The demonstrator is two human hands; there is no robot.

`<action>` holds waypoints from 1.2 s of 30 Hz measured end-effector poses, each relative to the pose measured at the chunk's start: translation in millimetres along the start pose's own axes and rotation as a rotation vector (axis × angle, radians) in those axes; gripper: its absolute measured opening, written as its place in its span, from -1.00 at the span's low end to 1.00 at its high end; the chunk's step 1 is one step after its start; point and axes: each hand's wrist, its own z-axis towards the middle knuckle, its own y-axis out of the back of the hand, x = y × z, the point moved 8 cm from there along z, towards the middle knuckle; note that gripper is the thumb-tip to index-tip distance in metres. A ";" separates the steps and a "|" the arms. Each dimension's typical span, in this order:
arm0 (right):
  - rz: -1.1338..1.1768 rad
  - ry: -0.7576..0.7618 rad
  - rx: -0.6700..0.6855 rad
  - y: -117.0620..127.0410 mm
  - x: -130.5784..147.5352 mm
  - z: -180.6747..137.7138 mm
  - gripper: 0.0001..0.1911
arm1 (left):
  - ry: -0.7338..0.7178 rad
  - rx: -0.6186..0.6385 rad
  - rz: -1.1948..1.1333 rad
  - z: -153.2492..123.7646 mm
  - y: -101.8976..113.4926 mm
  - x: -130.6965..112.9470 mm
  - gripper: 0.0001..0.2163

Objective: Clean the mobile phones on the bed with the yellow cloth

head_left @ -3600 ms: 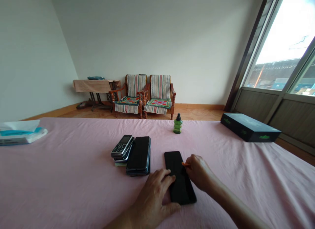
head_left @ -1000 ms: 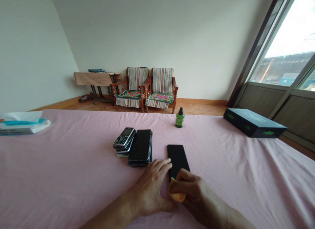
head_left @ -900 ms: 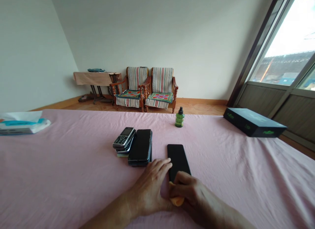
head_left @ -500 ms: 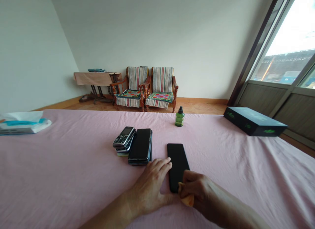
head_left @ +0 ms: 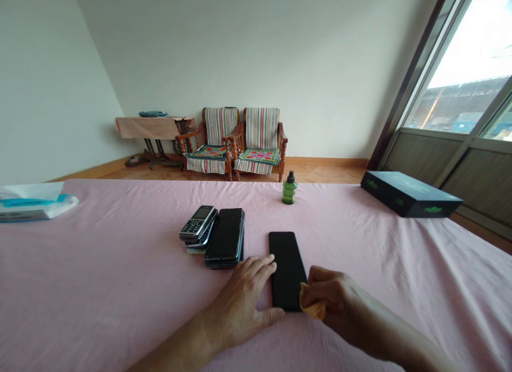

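Observation:
A black smartphone [head_left: 286, 268] lies flat on the pink cloth, its long side running away from me. My left hand [head_left: 244, 297] rests along its left edge, fingers stretched out and the thumb by the near left corner. Bunched in my right hand [head_left: 334, 297] is an orange cloth [head_left: 312, 303], pressed against the near right corner of the phone. The fingers of that hand are curled tightly round it. Just left of the phone sits a stack of smartphones [head_left: 225, 236], and beside that leans a pile of keypad phones [head_left: 199, 225].
A green bottle with a black cap [head_left: 289, 189] stands towards the far edge of the pink-covered table [head_left: 100, 286]. At the right lies a flat black box [head_left: 410, 193]; at the left, a tissue pack [head_left: 36, 202]. Two wooden chairs [head_left: 260, 132] stand by the wall.
My right hand has slid the orange cloth to the right and slightly away, from the phone's near end to its right corner. The left hand stays at the phone's left edge.

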 end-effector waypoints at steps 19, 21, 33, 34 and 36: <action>-0.118 -0.131 -0.029 16.3 -21.2 -2.4 -0.73 | 0.051 0.034 0.034 0.4 -0.1 -1.9 -0.40; -0.099 -0.155 -0.100 25.0 -22.5 -2.5 -0.69 | 0.060 0.036 0.026 0.0 -0.1 -1.8 -0.40; -0.058 -0.070 -0.268 14.3 -37.9 17.1 -0.76 | 0.060 0.026 0.007 2.1 -0.5 -4.2 -0.41; -0.074 -0.076 -0.321 17.8 -40.6 17.9 -0.76 | 0.056 0.020 0.006 1.9 -0.5 -3.9 -0.41; -0.030 -0.080 -0.411 23.2 -44.3 18.1 -0.81 | 0.054 0.010 0.002 1.2 -1.1 -3.0 -0.41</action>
